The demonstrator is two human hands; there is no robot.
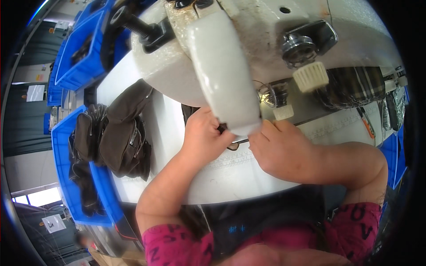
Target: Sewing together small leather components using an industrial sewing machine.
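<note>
Well, your left hand (202, 135) and right hand (284, 151) curl in at the lower end of the glossy white sewing-machine head (224, 66), fingertips hidden; I cannot tell their grip. A dark fabric piece (188, 112) peeks out just left of the head; keeping it flat seems best. Farther left, dark-brown zippered fabric bags (120, 144) limit room; nearer you, the white tabletop (226, 186) runs to its edge.
</note>
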